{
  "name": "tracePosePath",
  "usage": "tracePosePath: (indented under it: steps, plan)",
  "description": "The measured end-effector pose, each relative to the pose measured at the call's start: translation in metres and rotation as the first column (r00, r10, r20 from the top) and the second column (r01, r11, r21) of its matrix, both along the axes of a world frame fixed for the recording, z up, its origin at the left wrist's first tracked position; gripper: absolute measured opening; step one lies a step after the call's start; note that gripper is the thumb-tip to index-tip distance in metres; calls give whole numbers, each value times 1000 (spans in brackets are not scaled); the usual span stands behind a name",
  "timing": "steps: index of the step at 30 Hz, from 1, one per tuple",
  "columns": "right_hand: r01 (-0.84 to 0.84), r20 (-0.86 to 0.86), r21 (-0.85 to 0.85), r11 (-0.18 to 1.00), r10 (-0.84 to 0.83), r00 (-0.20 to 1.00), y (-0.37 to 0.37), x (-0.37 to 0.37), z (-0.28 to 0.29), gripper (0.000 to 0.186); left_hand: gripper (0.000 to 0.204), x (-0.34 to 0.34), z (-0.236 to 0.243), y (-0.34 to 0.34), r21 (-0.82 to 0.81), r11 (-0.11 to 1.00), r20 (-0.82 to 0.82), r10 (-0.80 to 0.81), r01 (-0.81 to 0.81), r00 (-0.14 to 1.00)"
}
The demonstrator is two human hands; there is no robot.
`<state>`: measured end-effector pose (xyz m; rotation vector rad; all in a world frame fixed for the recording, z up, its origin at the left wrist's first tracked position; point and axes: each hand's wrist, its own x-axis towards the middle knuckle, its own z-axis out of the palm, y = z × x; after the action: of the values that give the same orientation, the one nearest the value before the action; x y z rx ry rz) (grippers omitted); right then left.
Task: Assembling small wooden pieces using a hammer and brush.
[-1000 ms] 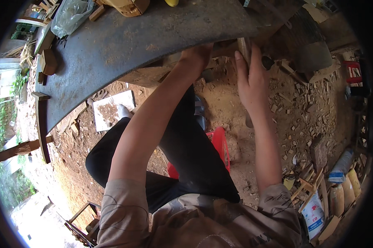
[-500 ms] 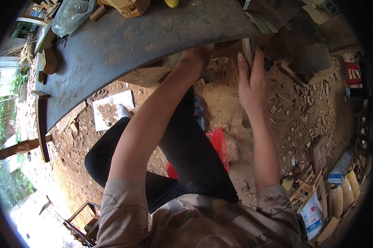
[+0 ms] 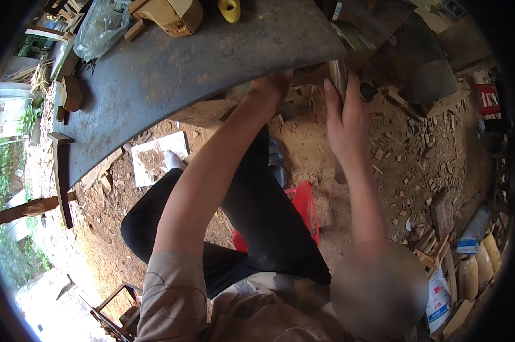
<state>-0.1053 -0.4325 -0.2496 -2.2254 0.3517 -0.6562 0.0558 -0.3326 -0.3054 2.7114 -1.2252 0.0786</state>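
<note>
My right hand is closed round a smooth, rounded wooden bar, thumb on its left side and fingers on its right. The bar's upper end meets the front corner of a dark, worn workbench top, and its lower end shows below my wrist. My left hand reaches to the bench's front edge, where its fingers are hidden under the top. Whether it holds anything does not show. Under the bench, between my arms, part of a pale wooden piece shows.
On the bench lie a shaped wooden block, a yellow object with a hole and a clear plastic bag. Wood offcuts litter the dirt floor. A red plastic stool is beneath me; a white board lies near my foot.
The view has shifted slightly, so more of the block and yellow object shows. My right hand and the bar sit slightly lower in the picture; both hands stay in nearly the same pose.
</note>
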Motion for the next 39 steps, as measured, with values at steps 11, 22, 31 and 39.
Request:
tracePosePath:
  steps: [11,22,31,39]
  plan:
    - [-9,-355,-27,1000,-1,935,-3,-4,1,30,29,-6,-1,1,3,999,230,-50,50,972]
    - [59,-136,83,995,-47,990,-10,-8,3,36,25,-6,6,-2,20,1000,175,-3,0,985]
    - [55,25,86,995,-58,998,-6,-4,-1,31,31,-10,10,-2,-112,993,32,25,-21,999]
    - [-14,-150,67,998,24,988,2,-12,-7,32,35,-8,5,-3,-184,983,109,14,6,994]
